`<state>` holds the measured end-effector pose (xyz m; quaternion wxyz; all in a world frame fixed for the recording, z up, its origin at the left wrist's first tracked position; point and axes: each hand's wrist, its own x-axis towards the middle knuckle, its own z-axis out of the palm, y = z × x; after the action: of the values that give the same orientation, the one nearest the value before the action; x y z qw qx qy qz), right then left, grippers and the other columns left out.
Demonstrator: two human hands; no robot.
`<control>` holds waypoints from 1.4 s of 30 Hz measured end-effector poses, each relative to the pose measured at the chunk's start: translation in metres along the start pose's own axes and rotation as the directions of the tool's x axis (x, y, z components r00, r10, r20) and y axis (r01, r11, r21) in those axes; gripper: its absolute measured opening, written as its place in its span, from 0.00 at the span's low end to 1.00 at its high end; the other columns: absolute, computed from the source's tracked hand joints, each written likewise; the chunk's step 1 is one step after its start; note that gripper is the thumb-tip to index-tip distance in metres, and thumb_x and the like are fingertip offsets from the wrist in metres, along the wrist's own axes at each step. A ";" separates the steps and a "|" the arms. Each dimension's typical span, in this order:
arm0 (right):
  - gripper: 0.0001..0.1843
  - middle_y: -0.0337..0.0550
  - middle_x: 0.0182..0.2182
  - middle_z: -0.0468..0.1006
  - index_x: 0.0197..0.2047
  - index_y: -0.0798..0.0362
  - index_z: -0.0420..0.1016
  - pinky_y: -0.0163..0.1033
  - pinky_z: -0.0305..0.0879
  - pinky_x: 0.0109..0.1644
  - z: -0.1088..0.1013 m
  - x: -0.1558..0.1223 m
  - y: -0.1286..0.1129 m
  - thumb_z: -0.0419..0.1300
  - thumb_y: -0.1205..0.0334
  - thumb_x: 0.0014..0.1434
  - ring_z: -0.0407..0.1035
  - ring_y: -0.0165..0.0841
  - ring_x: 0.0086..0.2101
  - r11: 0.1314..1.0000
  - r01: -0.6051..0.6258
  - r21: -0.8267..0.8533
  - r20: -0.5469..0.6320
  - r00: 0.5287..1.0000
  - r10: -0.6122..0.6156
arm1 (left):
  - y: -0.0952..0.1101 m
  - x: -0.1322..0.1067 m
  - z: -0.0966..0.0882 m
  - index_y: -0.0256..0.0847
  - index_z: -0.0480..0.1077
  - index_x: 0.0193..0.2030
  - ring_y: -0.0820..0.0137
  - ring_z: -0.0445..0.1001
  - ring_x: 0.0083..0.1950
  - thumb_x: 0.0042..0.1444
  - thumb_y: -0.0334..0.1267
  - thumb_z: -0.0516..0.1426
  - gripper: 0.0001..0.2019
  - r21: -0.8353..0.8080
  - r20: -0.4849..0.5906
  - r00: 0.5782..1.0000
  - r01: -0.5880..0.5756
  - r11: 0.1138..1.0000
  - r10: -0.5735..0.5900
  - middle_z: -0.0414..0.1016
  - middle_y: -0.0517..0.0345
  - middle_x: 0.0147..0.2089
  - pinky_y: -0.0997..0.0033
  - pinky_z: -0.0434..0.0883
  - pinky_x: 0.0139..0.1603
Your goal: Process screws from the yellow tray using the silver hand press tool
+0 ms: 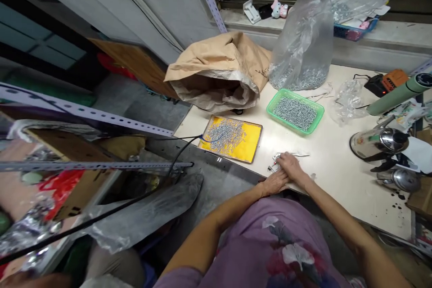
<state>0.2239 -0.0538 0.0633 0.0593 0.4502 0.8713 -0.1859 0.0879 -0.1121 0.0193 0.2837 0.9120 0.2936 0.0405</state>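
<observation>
Near the front edge of the table, my right hand [291,166] lies across my left hand [274,183]. The right fingers are curled together over something small that I cannot make out. Most of the left fingers are hidden beneath the right hand. Small metal pieces [272,167] show beside the fingertips, and a thin silver tool [297,154] lies just beyond them. Left of the hands is a yellow tray [250,144] with a heap of small silver screw-like pieces [225,135]. Farther back, a green plastic basket [319,120] holds many similar pieces [294,113].
An open brown paper sack [219,60] and a clear plastic bag [300,49] of metal pieces stand at the back. To the right are a steel kettle [374,142], a green flask [394,94] and a charger [374,85]. A black cable [178,155] crosses at left.
</observation>
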 end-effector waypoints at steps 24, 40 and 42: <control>0.20 0.51 0.43 0.71 0.55 0.55 0.66 0.44 0.64 0.48 -0.079 0.022 0.037 0.44 0.65 0.63 0.67 0.38 0.44 0.920 -0.158 0.359 -0.565 0.748 0.349 | -0.135 -0.022 -0.117 0.32 0.74 0.39 0.61 0.75 0.43 0.62 0.36 0.51 0.11 -0.172 -0.238 0.172 0.961 0.215 -0.956 0.76 0.42 0.40 0.69 0.66 0.40; 0.15 0.46 0.38 0.72 0.49 0.51 0.70 0.34 0.64 0.38 0.040 -0.050 -0.009 0.46 0.61 0.65 0.70 0.33 0.37 0.885 -0.391 0.252 -0.112 0.897 0.428 | -0.128 -0.041 -0.099 0.35 0.71 0.39 0.66 0.74 0.45 0.57 0.28 0.52 0.08 -0.260 -0.289 0.200 0.925 0.278 -0.936 0.75 0.47 0.41 0.70 0.67 0.45; 0.15 0.46 0.37 0.72 0.48 0.51 0.71 0.35 0.63 0.40 0.042 -0.051 -0.012 0.47 0.60 0.65 0.69 0.34 0.39 0.912 -0.350 0.212 -0.152 0.910 0.385 | -0.126 -0.040 -0.105 0.35 0.72 0.39 0.65 0.74 0.46 0.58 0.27 0.51 0.09 -0.261 -0.275 0.201 0.926 0.274 -0.940 0.76 0.46 0.42 0.69 0.67 0.45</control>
<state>0.2409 -0.1146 0.0419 -0.0313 0.6258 0.7518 -0.2052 -0.0349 0.0010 0.0428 0.2049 0.5166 0.8303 0.0414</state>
